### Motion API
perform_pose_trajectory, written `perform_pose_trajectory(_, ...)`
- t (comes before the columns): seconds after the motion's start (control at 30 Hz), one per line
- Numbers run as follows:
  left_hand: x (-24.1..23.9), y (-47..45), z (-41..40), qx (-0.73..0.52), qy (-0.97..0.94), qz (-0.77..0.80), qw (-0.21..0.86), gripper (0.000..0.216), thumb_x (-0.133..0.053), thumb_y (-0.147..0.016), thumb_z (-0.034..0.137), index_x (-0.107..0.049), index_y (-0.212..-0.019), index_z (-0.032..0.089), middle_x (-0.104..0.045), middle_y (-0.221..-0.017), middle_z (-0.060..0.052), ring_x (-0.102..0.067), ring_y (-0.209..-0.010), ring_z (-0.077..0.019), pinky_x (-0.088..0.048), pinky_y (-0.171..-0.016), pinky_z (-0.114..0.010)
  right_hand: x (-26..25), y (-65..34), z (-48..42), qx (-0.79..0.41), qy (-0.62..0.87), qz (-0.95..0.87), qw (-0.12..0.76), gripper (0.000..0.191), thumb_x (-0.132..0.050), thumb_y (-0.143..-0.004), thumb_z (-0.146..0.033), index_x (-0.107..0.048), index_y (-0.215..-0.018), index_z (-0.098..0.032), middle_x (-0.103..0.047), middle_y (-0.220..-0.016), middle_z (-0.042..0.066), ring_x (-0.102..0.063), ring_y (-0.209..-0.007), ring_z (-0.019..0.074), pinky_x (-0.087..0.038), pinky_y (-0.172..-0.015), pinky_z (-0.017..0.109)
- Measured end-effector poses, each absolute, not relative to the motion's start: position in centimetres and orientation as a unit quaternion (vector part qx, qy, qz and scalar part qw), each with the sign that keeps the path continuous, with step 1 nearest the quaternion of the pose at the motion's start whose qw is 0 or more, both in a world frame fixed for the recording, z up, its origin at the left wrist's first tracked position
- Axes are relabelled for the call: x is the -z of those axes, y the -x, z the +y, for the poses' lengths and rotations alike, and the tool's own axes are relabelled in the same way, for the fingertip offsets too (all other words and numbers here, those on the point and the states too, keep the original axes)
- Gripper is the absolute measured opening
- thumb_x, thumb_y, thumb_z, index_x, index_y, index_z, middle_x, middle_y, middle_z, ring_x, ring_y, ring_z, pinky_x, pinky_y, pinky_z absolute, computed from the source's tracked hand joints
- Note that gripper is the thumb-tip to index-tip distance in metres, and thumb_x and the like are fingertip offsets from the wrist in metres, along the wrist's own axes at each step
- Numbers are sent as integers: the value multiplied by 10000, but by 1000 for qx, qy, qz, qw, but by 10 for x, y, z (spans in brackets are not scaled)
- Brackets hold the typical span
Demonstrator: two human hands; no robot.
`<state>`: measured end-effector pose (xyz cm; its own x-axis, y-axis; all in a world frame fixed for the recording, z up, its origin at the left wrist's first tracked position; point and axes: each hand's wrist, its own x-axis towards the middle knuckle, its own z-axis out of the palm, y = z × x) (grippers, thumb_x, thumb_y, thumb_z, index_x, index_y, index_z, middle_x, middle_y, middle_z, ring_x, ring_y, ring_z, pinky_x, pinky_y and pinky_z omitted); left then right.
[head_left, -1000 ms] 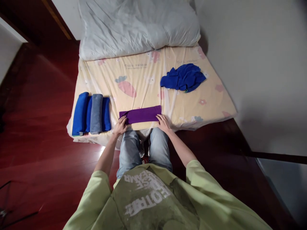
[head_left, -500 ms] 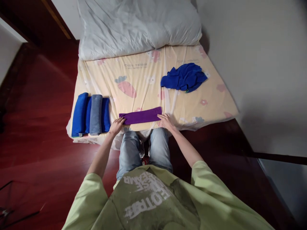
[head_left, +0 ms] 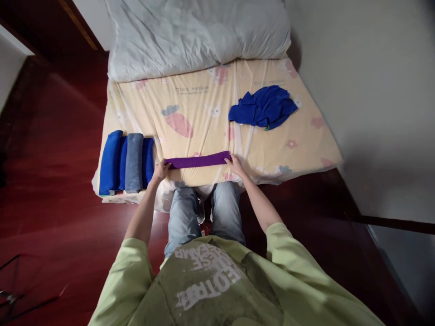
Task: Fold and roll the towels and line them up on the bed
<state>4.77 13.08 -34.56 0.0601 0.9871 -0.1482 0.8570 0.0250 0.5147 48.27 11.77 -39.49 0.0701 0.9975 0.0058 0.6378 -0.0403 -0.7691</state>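
A purple towel (head_left: pixel 199 161), folded into a long narrow strip, stretches between my hands near the front edge of the bed. My left hand (head_left: pixel 161 170) grips its left end, thumb on the near side. Its right end is pinched by my right hand (head_left: pixel 234 164). Just left of my left hand lie folded towels in a row: a blue one (head_left: pixel 110 163), a grey one (head_left: pixel 134 163) and more blue (head_left: pixel 147 162) beside and between them. A crumpled blue towel (head_left: pixel 267 108) rests farther back on the right.
The bed (head_left: pixel 204 108) has a yellow sheet printed with carrots and flowers. A large pale quilt (head_left: pixel 200 36) is heaped at its back. A wall (head_left: pixel 367 104) stands to the right. Dark red floor (head_left: pixel 61 181) lies left, with a thin black stand (head_left: pixel 20 294) at the lower left.
The purple towel has become narrower, its near edge now farther from me. Both hands have moved slightly away from my body and closed around its ends.
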Motion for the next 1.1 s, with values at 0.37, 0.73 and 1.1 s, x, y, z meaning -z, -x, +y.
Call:
perform_pose_trajectory(0.37,356,-67,149,-86,-643,735,195,323,-438,-1020,387,-614,-1125,138,-728,-1035,-200,-695,-1038,-338,-499,-888,-376,391,-470,136,-270,730,-571,261,424,-522,-994,-487,-683,-1197,-151,-731,-1198,170,-677,-1133,264,-515,-1046,400)
perform_pose_trajectory(0.73,360,-75,144,-81,-633,757,142,481,-418,-1016,441,-601,-1296,95,-696,-1126,-245,-650,-1111,-365,-493,-955,-448,376,-458,146,-270,780,-521,216,278,-621,-932,-449,-718,-1015,-202,-766,-993,85,-701,-923,233,-541,-869,326)
perform_pose_trajectory(1.1,357,-67,134,-81,-855,504,99,412,-461,-943,185,-632,-1313,120,-640,-1299,-207,-590,-1223,-325,-460,-1052,-467,367,-448,119,-112,569,-799,158,434,-430,-938,-80,-691,-1274,-162,-674,-1262,152,-570,-1213,276,-422,-1116,456)
